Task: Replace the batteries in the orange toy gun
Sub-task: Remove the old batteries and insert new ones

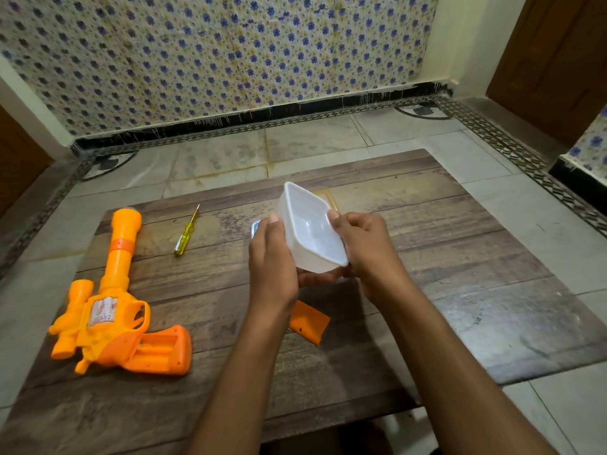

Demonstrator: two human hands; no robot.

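Both hands hold a white tub [312, 231] tilted above the desk [476, 307]: the left hand [271, 257] grips its left side with curled fingers, the right hand [368, 244] its right rim. The gun [111, 307] lies at the desk's left, its grip compartment open. Its cover [310, 320] lies below the hands. A screwdriver [187, 231] rests beside the barrel.

Home interior, tiled floor [328, 142], floral patterned wall covering [230, 50], wooden door [558, 60], low wooden board [427, 307]
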